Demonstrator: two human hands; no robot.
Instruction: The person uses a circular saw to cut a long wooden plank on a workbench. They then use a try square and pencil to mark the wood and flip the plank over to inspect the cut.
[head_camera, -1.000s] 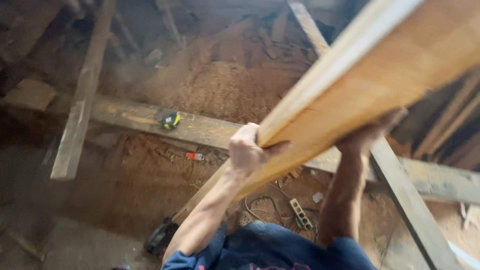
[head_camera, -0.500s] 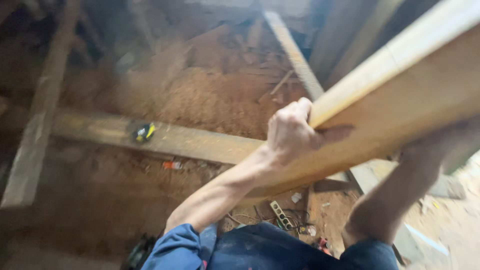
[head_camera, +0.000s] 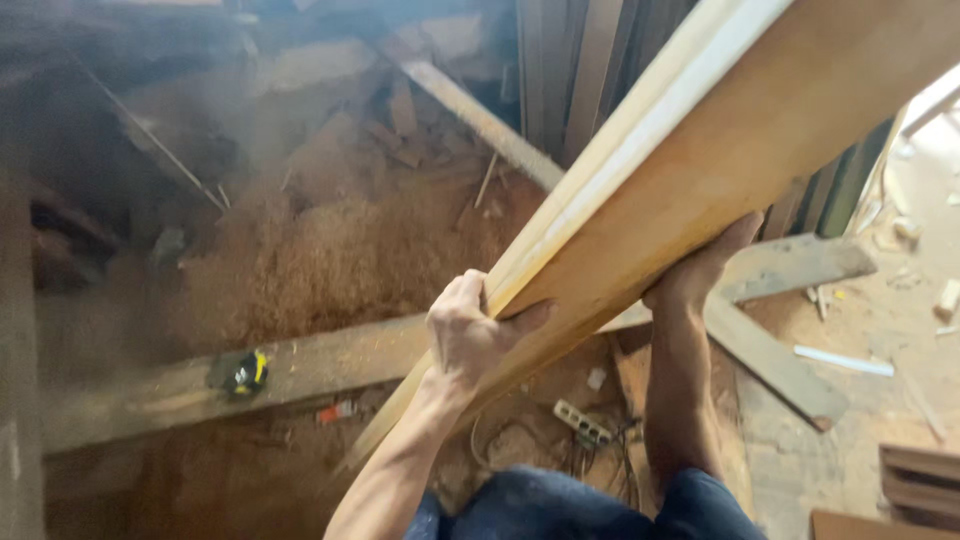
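Sawdust (head_camera: 330, 250) lies heaped over the floor, and everything here is placed against the long pale wooden plank (head_camera: 700, 170) that crosses the view from lower centre up to the upper right corner.

Far to the plank's left, a yellow and black tape measure (head_camera: 240, 372) sits on a floor beam (head_camera: 330, 365) that runs across below the plank's lower end. Just right of the tape, closer to the plank's lower end, a small red object (head_camera: 337, 411) lies beside the beam; what it is cannot be told.

Left hand (head_camera: 470, 335) is closed around the plank's upper edge near its lower part, fingers curled over the top and thumb pressed against the broad face. Below the plank, between the two forearms, a white power strip (head_camera: 585, 423) lies on the floor with dark cables (head_camera: 600, 455) tangled next to it.

Right hand (head_camera: 700, 270) is under the plank further up its length, palm pushed up against the lower edge and fingers wrapped onto the underside, so it grips and bears the board from beneath. The plank is off the floor, tilted, carried by both hands.

Right of the plank, a second beam (head_camera: 790, 268) lies flat, and past it a short white strip (head_camera: 845, 361) rests on the lighter floor.
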